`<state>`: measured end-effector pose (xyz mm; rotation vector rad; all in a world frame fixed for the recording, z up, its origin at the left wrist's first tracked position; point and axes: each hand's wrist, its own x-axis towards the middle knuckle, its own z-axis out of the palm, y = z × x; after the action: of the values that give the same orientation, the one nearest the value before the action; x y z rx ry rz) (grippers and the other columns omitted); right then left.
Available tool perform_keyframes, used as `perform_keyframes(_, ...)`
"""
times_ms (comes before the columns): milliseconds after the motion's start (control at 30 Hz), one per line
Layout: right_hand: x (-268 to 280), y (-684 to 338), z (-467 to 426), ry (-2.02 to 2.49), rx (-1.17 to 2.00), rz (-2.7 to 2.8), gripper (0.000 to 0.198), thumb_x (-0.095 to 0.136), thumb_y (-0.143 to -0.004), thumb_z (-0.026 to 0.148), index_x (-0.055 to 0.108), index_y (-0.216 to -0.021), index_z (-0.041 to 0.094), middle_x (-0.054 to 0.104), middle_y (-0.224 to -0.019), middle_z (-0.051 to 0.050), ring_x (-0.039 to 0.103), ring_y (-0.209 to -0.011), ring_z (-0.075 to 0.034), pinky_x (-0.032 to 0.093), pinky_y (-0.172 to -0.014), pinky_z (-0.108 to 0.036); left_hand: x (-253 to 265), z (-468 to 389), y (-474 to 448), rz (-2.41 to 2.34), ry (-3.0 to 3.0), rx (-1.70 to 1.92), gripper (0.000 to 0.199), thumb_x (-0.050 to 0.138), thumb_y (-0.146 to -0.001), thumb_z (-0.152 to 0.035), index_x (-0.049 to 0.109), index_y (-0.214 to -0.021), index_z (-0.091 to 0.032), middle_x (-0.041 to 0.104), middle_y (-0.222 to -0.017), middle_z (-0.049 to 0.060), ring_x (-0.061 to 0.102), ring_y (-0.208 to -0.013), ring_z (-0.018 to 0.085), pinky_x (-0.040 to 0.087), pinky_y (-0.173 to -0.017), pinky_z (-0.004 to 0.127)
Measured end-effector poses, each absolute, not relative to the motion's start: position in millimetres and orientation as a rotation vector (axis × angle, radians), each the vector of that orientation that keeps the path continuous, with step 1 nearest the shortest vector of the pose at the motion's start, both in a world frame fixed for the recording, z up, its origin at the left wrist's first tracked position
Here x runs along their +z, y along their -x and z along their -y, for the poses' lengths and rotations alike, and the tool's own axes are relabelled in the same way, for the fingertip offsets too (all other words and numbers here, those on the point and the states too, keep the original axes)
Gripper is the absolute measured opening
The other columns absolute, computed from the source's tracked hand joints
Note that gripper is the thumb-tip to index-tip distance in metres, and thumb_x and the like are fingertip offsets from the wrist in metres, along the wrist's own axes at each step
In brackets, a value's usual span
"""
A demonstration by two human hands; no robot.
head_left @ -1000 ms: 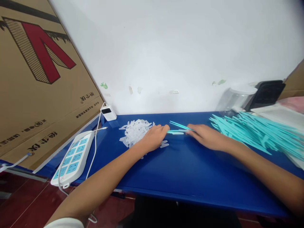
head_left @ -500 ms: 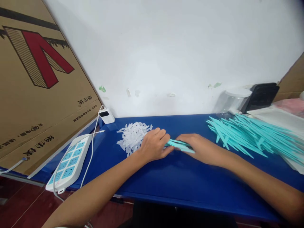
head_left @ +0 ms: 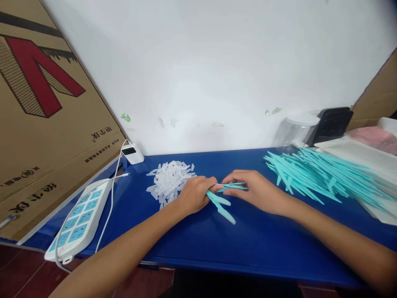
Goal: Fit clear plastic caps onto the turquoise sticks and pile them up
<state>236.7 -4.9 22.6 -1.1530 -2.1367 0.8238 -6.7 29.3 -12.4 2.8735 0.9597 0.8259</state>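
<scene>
Over the blue table (head_left: 204, 242), held turquoise sticks (head_left: 227, 214) (slim, blade-ended) splay.

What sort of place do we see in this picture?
Probably an indoor corner for handwork: a blue table stands by a white wall, bearing a pile of turquoise sticks and a heap of small whitish pieces.

sticks (head_left: 228, 216): turquoise | small pieces (head_left: 170, 180): whitish | tabletop (head_left: 263, 244): blue | carton (head_left: 66, 124): brown, red-printed, black-striped
</scene>
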Motion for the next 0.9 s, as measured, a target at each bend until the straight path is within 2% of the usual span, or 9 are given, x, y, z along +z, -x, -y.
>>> perform_keyframes(67, 25.1, -239.7, 2.9, 1.154, 0.863, 2.075, 0.031, 0.071, -0.096, 0.053, 0.077, -0.111, 0.026, 0.077, -0.111, -0.005, 0.070, -0.099, -0.025, 0.052, -0.081, -0.036, -8.3, -29.2, 7.0, -0.991, -2.773, 0.848, 0.046, 0.036, -0.112, -0.046, 0.051, -0.078, -0.020, 0.047, -0.062, -0.002, 0.041, -0.056, 0.014, 0.026, -0.057, 0.030)
perform_keyframes(167, 27.7, -247.7, -3.4, 1.150, 0.872, 1.978, 0.034, 0.072, -0.094, 0.055, 0.075, -0.110, 0.025, 0.077, -0.103, -0.005, 0.068, -0.087, -0.023, 0.051, -0.074, -0.035, -0.8, -30.9, 8.7, -1.067, -2.593, 0.851, 0.047, 0.041, -0.110, -0.046, 0.045, -0.072, -0.020, 0.044, -0.060, -0.003, 0.037, -0.054, 0.012, 0.023, -0.057, 0.029)
perform_keyframes(300, 26.3, -255.9, -11.9, 1.150, 0.904, 1.841, 0.037, 0.069, -0.096, 0.056, 0.072, -0.109, 0.022, 0.073, -0.090, -0.004, 0.059, -0.066, -0.016, 0.046, -0.058, -0.031, 3.5, -35.4, 13.2, -1.096, -2.362, 0.861, 0.046, 0.044, -0.108, -0.046, 0.048, -0.071, -0.019, 0.048, -0.060, -0.004, 0.039, -0.055, 0.012, 0.024, -0.057, 0.028)
perform_keyframes(367, 24.8, -255.2, -12.8, 1.139, 0.902, 1.799, 0.040, 0.069, -0.096, 0.057, 0.071, -0.114, 0.022, 0.072, -0.088, -0.004, 0.057, -0.062, -0.015, 0.045, -0.056, -0.030, 3.1, -37.2, 15.3, -1.095, -2.320, 0.863, 0.044, 0.046, -0.108, -0.043, 0.049, -0.071, -0.019, 0.049, -0.061, -0.004, 0.041, -0.057, 0.011, 0.025, -0.058, 0.028)
perform_keyframes(500, 24.7, -247.7, -8.2, 1.080, 0.832, 1.785, 0.044, 0.067, -0.098, 0.055, 0.071, -0.125, 0.021, 0.069, -0.086, -0.004, 0.059, -0.065, -0.016, 0.047, -0.059, -0.030, 3.5, -36.7, 16.7, -1.064, -2.317, 0.853, 0.041, 0.047, -0.107, -0.039, 0.050, -0.072, -0.018, 0.049, -0.062, -0.004, 0.040, -0.057, 0.011, 0.026, -0.058, 0.027)
perform_keyframes(667, 29.0, -247.7, -6.6, 1.152, 0.808, 1.779, 0.037, 0.067, -0.098, 0.054, 0.077, -0.105, 0.020, 0.073, -0.084, -0.006, 0.058, -0.063, -0.015, 0.044, -0.057, -0.029, 8.0, -32.6, 13.7, -0.959, -2.371, 0.856, 0.040, 0.049, -0.107, -0.039, 0.052, -0.073, -0.018, 0.044, -0.059, -0.006, 0.033, -0.054, 0.010, 0.024, -0.056, 0.026)
perform_keyframes(767, 32.0, -253.6, -9.5, 1.166, 0.797, 1.808, 0.036, 0.068, -0.097, 0.055, 0.076, -0.099, 0.019, 0.074, -0.085, -0.006, 0.060, -0.067, -0.016, 0.045, -0.060, -0.029, 10.4, -31.9, 11.7, -0.950, -2.408, 0.862, 0.040, 0.048, -0.107, -0.038, 0.052, -0.073, -0.018, 0.041, -0.057, -0.006, 0.030, -0.053, 0.010, 0.023, -0.056, 0.026)
perform_keyframes(900, 34.8, -258.8, -10.9, 1.167, 0.788, 1.864, 0.038, 0.068, -0.096, 0.057, 0.075, -0.096, 0.019, 0.074, -0.085, -0.007, 0.064, -0.076, -0.019, 0.047, -0.062, -0.030, 12.2, -32.1, 11.2, -0.962, -2.463, 0.863, 0.041, 0.048, -0.108, -0.040, 0.052, -0.073, -0.019, 0.044, -0.058, -0.005, 0.033, -0.053, 0.010, 0.023, -0.056, 0.026)
